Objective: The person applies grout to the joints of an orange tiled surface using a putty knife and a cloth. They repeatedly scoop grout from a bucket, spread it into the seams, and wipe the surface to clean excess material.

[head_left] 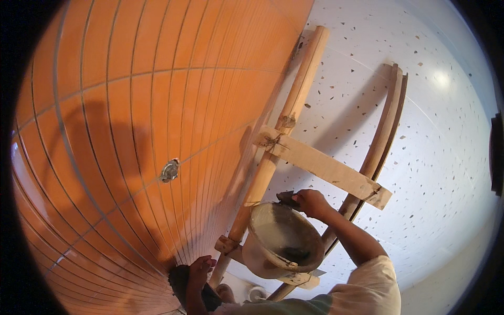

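Here, dark scraper (286,199) in curled right grip (313,203) at rim of bucket (256,253) (left grip (199,269) unclear).

A ladder (326,167), smeared bucket (255,257) and tiled wall (210,105) suggest building work.

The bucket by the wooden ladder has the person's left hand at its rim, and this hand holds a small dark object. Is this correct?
Not quite: the side is wrong. The head view shows the right hand holding the small dark object at the rim of the bucket, which is by the wooden ladder.
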Demonstrator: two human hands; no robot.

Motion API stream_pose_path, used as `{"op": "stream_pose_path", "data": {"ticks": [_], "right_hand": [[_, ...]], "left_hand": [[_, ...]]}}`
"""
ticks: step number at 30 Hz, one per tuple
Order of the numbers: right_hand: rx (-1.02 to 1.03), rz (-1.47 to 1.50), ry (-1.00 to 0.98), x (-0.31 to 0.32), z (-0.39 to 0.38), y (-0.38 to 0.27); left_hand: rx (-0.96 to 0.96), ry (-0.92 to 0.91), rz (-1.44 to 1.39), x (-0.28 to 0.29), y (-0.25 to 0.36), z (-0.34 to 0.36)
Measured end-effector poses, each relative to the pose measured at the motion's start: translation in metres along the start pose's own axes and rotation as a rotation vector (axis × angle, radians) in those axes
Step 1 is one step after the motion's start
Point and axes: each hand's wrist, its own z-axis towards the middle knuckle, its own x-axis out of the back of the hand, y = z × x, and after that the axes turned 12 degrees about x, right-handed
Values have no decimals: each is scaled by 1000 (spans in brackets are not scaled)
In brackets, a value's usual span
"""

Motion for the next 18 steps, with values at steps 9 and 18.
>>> {"op": "stream_pose_path", "data": {"ticks": [9,18], "right_hand": [[204,492,462,98,-51,-78],[320,1160,360,137,-50,-99]], "left_hand": [[-763,39,437,-41,194,-79],[-920,-289,468,-184,313,-71]]}}
